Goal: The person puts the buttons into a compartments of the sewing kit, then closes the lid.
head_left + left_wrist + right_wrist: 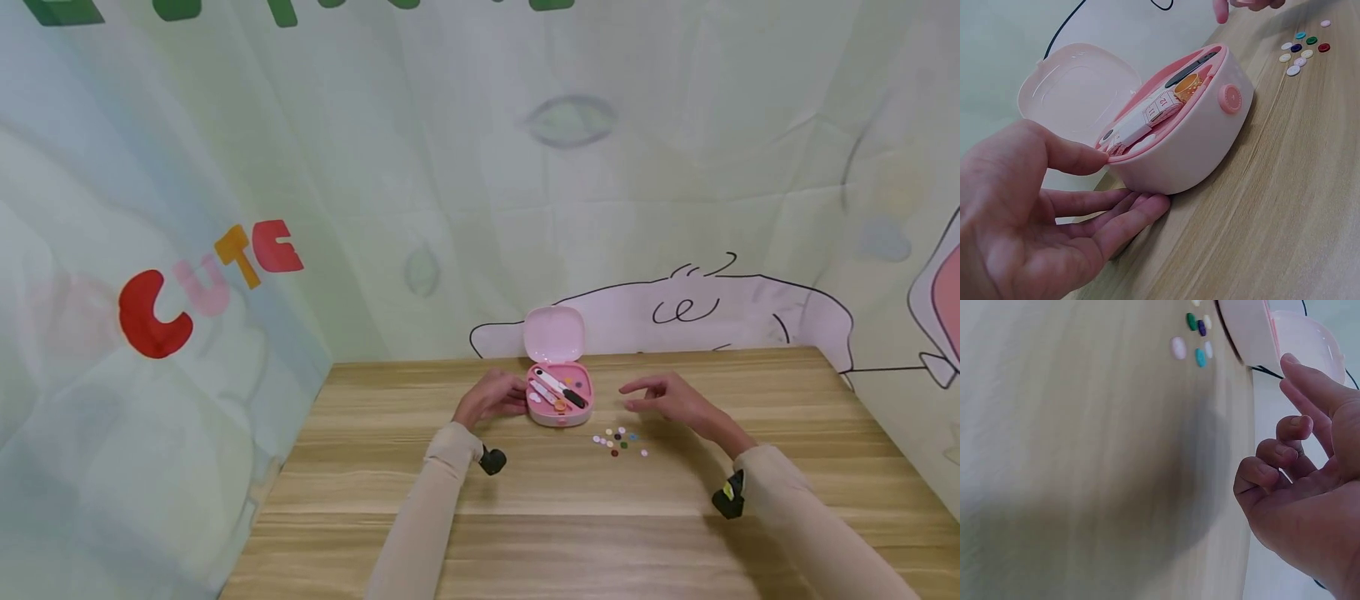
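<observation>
A pink sewing box (561, 419) stands on the table with its pale lid (554, 334) up. In it lie a rolled measuring tape (1161, 107), an orange thimble-like piece (1187, 87) and a black-handled tool (573, 397). My left hand (493, 395) holds the box by its left side. In the left wrist view, the thumb is at the rim and the fingertips are against the lower edge. To the right of the box, my right hand (675, 403) hovers above the table, holding nothing. Its thumb and index finger reach forward while the other fingers curl loosely.
Several small coloured buttons (624, 445) lie scattered on the wooden table (570, 533), in front of the box and to its right. A printed cloth backdrop (450, 183) rises behind the table and along its sides.
</observation>
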`<state>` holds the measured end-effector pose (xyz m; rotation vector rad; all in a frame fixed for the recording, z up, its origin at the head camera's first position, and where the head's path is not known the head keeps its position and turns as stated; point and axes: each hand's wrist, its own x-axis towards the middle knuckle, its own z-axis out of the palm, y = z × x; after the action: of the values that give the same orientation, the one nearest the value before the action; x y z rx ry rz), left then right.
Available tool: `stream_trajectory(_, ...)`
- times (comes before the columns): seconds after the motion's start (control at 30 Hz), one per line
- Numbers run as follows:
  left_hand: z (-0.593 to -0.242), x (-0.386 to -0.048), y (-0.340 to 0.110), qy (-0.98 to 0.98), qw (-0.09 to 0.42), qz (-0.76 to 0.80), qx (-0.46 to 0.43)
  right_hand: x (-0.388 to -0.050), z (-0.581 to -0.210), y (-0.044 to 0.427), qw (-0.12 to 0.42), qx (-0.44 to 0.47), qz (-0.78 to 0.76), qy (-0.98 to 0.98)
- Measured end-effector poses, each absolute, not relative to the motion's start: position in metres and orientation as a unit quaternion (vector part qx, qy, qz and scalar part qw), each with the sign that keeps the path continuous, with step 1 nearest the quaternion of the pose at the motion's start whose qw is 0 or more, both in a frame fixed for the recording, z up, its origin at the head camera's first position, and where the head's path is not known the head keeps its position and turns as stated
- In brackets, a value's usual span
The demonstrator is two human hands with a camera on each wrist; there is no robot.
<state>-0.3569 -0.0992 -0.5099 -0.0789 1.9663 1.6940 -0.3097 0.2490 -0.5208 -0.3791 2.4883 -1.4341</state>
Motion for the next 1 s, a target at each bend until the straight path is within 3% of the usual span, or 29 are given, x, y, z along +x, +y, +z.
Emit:
stream_trajectory(0.43,-0.510,-0.356,-0.098,0.730,0.262,0.630,-0.029,-0.284,-0.536,0.262,0.106,-0.186,-0.471,0.856)
stream_trajectory(1.0,-0.509,-0.355,-0.099,0.729,0.265,0.631,-0.030,-0.277,-0.547,0.248,0.052,-0.222,-0.402,0.887)
